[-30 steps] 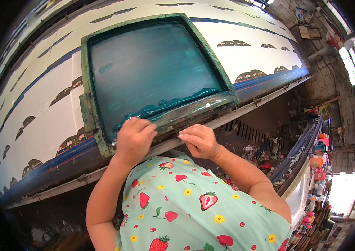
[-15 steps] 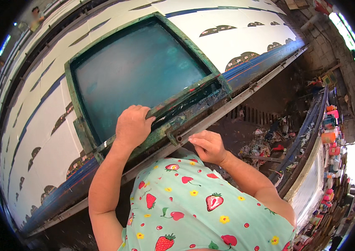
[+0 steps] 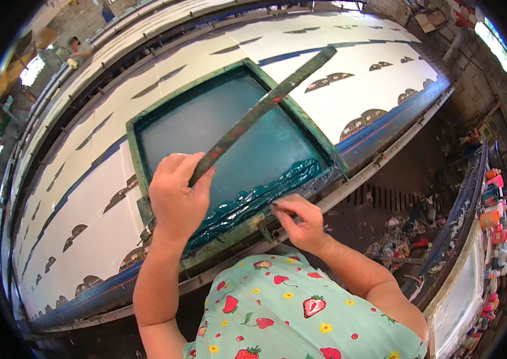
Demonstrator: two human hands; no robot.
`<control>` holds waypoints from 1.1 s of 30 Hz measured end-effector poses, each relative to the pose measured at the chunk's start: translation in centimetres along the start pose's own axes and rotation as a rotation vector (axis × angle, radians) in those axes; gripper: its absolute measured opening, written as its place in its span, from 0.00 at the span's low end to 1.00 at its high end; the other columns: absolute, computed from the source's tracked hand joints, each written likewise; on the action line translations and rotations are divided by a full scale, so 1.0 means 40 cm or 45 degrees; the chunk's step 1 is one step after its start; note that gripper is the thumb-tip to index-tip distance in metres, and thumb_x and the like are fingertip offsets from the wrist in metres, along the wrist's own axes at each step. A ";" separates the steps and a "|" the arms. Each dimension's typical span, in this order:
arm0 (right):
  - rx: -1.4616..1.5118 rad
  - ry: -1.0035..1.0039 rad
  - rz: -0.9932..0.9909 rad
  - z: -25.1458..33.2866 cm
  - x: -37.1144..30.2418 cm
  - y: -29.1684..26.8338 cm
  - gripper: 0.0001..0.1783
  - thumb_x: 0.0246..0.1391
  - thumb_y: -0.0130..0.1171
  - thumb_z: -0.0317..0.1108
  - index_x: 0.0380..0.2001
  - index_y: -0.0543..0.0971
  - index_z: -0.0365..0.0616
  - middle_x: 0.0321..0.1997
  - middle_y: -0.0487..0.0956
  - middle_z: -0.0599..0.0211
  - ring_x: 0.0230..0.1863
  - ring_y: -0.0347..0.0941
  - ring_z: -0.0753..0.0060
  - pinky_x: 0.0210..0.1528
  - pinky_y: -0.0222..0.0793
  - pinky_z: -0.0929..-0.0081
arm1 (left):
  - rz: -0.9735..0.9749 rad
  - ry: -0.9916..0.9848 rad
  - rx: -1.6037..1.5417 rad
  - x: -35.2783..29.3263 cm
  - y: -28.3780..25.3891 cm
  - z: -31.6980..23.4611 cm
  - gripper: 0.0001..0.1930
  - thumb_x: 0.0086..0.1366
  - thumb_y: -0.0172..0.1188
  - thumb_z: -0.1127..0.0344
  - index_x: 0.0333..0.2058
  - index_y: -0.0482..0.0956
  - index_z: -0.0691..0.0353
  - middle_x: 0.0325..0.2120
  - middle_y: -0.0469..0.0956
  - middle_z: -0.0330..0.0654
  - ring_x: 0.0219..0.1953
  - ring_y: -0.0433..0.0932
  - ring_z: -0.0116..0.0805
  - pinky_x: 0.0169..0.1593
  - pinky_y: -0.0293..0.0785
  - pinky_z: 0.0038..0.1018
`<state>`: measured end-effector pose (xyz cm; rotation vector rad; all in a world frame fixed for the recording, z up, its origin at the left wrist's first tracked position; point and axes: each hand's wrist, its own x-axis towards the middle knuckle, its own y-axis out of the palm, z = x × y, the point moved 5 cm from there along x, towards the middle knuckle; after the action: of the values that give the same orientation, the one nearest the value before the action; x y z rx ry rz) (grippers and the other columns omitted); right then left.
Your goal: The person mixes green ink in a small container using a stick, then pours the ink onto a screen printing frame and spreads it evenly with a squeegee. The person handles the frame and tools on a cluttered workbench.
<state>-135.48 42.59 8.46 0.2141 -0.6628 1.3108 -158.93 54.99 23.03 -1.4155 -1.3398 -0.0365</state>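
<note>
My left hand (image 3: 177, 197) is closed round one end of a long paint-stained squeegee (image 3: 265, 105). The squeegee is lifted above the screen, slanting up and away to the far right. Below it lies a green-framed printing screen (image 3: 137, 143) with a teal-smeared mesh (image 3: 235, 155). Thick, glossy teal ink (image 3: 265, 184) is heaped along the screen's near inner side. My right hand (image 3: 302, 221) is at the frame's near edge, thumb and fingers drawn together; what is between them, if anything, I cannot make out.
The screen rests on a long table (image 3: 86, 203) covered in white sheets with dark, scalloped printed shapes. A metal rail (image 3: 379, 161) edges its near side. To the right are scraps (image 3: 397, 239) on the floor and colourful containers (image 3: 492, 218). A person (image 3: 79, 51) is at the far left.
My left hand has raised the squeegee from the screen's near side, uncovering the teal ink. My right hand stays near the frame's edge. The view has shifted, showing more at the far left.
</note>
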 end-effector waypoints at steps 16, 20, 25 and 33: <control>1.339 0.984 -0.392 0.110 0.147 0.160 0.12 0.75 0.68 0.34 0.57 0.84 0.45 0.55 0.87 0.68 0.53 0.86 0.69 0.49 0.88 0.66 | -0.160 0.673 0.395 -0.138 0.052 -0.106 0.20 0.65 0.65 0.64 0.54 0.89 0.63 0.53 0.85 0.42 0.52 0.83 0.39 0.57 0.75 0.38; 1.217 0.856 -0.418 0.066 0.183 0.110 0.19 0.71 0.68 0.28 0.61 0.80 0.42 0.56 0.87 0.66 0.52 0.87 0.67 0.49 0.88 0.66 | -0.076 0.672 0.304 -0.222 0.018 -0.131 0.18 0.64 0.71 0.66 0.53 0.92 0.54 0.57 0.86 0.39 0.62 0.82 0.40 0.69 0.75 0.42; 0.905 0.593 -0.253 0.080 0.308 0.005 0.23 0.69 0.70 0.29 0.64 0.80 0.37 0.59 0.87 0.62 0.57 0.85 0.63 0.60 0.84 0.59 | -0.028 0.593 0.314 -0.363 -0.085 -0.055 0.14 0.63 0.73 0.70 0.48 0.92 0.53 0.59 0.85 0.43 0.64 0.82 0.46 0.71 0.75 0.49; 0.281 0.022 -0.184 0.137 0.462 -0.110 0.20 0.71 0.70 0.25 0.63 0.81 0.33 0.59 0.88 0.60 0.56 0.83 0.71 0.66 0.75 0.71 | -0.168 0.047 0.497 -0.534 -0.312 0.081 0.20 0.60 0.75 0.79 0.52 0.88 0.63 0.57 0.85 0.52 0.61 0.83 0.58 0.66 0.76 0.51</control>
<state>-131.20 53.84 24.17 0.4224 -0.4782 1.2437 -177.22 39.56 15.99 -0.9937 -1.3237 0.1061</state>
